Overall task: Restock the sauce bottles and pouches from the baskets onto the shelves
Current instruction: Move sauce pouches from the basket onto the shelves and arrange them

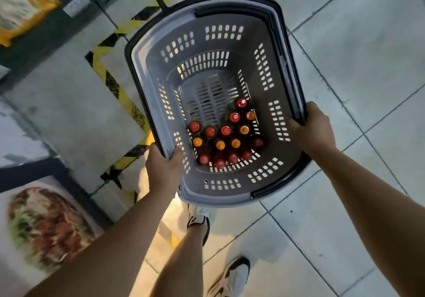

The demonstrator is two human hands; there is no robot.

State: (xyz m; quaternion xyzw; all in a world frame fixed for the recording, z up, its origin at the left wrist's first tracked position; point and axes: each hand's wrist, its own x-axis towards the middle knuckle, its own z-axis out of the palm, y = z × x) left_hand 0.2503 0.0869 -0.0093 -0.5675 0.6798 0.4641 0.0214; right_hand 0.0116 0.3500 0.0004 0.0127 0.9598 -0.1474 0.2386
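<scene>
A deep grey plastic basket (pixel 147 71) with slotted walls and a black rim hangs above the tiled floor, seen from above. Several sauce bottles (pixel 225 136) with red and orange caps stand upright in its near part; the far part of its floor is bare. My left hand (pixel 164 170) grips the basket's near left rim, thumb inside. My right hand (pixel 314 129) grips the right rim at the black handle. No pouches show in the basket.
A shelf unit edge with a yellow packet (pixel 20 9) lies at top left. Yellow-black hazard tape (pixel 119 90) marks the floor by the shelves. A food picture panel (pixel 46 223) is at lower left. My shoes (pixel 234 276) stand below the basket on pale tiles.
</scene>
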